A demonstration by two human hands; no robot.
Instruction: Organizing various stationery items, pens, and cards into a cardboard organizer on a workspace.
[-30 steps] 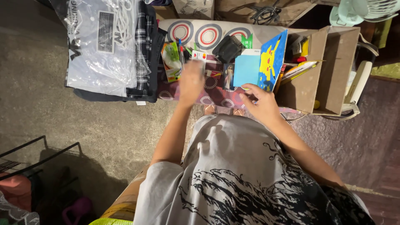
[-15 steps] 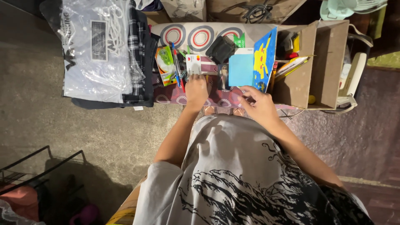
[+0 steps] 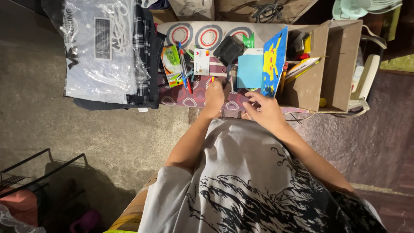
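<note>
1. 2 bare hands are working over a patterned cloth [image 3: 181, 101] covering a low surface in front of the person.
2. The left hand [image 3: 214, 92] is lying knuckles up on the cloth, fingers curled down onto something small and orange-red at its tip; what that thing is cannot be told, and whether the fingers are pinching it is unclear.
3. The right hand [image 3: 266, 110] is resting on the cloth with fingers loosely spread, its fingertips reaching toward the bottom edge of a light blue notebook [image 3: 249, 71].
4. A small picture card [image 3: 233, 77] is lying between the 2 hands, just beside the notebook and partly hidden by the left hand.
5. A white bank card [image 3: 201, 61] is lying above the left hand, apart from it.
6. A bundle of pens [image 3: 184, 67] is sitting left of the bank card, next to a green packet [image 3: 171, 64].
7. A black pouch [image 3: 230, 48] is resting above the notebook.
8. A blue board with a yellow cartoon figure [image 3: 274, 60] is leaning upright against a cardboard box [image 3: 310, 82] on the right.
9. A clear plastic bag [image 3: 101, 47] is lying over folded checked clothing [image 3: 142, 56] at the far left.
</note>
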